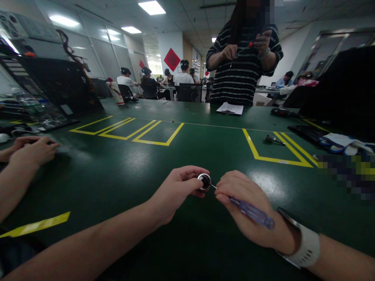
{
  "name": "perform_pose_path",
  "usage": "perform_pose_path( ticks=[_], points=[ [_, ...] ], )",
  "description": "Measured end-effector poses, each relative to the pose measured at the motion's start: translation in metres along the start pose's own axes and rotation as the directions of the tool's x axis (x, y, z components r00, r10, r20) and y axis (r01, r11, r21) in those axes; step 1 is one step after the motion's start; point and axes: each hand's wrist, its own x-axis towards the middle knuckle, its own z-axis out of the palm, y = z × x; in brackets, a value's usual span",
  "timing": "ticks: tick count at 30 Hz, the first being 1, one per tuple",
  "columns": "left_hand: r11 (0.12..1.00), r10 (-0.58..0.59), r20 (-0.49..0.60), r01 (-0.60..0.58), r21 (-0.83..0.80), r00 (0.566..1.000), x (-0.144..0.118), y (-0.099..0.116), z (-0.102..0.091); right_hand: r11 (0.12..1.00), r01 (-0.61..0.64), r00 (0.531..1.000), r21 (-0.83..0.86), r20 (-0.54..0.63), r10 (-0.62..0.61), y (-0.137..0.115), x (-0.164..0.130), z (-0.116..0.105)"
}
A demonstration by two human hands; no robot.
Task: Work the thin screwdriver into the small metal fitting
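Left hand (175,191) pinches a small round metal part (204,181); right hand (246,207) grips a purple-handled screwdriver (252,212), tip touching it, above the green counter (117,164).

On the table (123,164), near its close edge, the left hand (175,191) sits just left of the right hand (246,210), with a small round part (204,181) between them. A screwdriver (252,212) lies across the right hand, its tip at the part. Far left, another person's hands (31,150) rest on the table. At the far side a sheet of paper (230,108) lies before a standing person (243,58). To the right, farther back, lies a small tool (272,139).
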Motion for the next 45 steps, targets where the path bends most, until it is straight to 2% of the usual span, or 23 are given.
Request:
perform_pose_path(
  ticks=[2,4,14,21,34,42,45],
  points=[
    [1.0,0.012,0.003,-0.012,0.025,1.0,0.0,-0.002,0.0,0.99,0.097,0.995,-0.103,0.045,-0.093,-0.001,-0.001,0.003],
    [0.999,0.008,0.014,-0.008,0.045,1.0,0.0,-0.004,0.001,0.977,0.136,0.989,-0.164,0.073,-0.126,-0.002,-0.002,0.005],
    [0.998,0.038,0.003,-0.038,0.053,0.999,0.001,-0.008,0.001,0.968,0.143,0.989,-0.205,0.051,-0.136,-0.01,-0.001,0.004],
    [0.998,0.032,0.006,-0.032,0.047,0.999,0.001,-0.007,0.0,0.94,0.198,0.979,-0.276,0.095,-0.179,-0.013,0.0,0.006],
    [0.997,0.039,-0.006,-0.038,0.066,0.999,0.002,-0.006,0.0,0.922,0.237,0.971,-0.305,0.098,-0.217,-0.014,-0.001,0.006],
    [0.993,0.055,-0.002,-0.055,0.106,0.998,0.006,-0.012,-0.002,0.938,0.226,0.973,-0.262,0.095,-0.208,-0.013,-0.002,0.008],
    [0.991,0.038,0.016,-0.04,0.124,0.999,0.007,-0.012,-0.004,0.969,0.201,0.979,-0.146,0.004,-0.203,-0.014,-0.002,0.002]
  ],
)
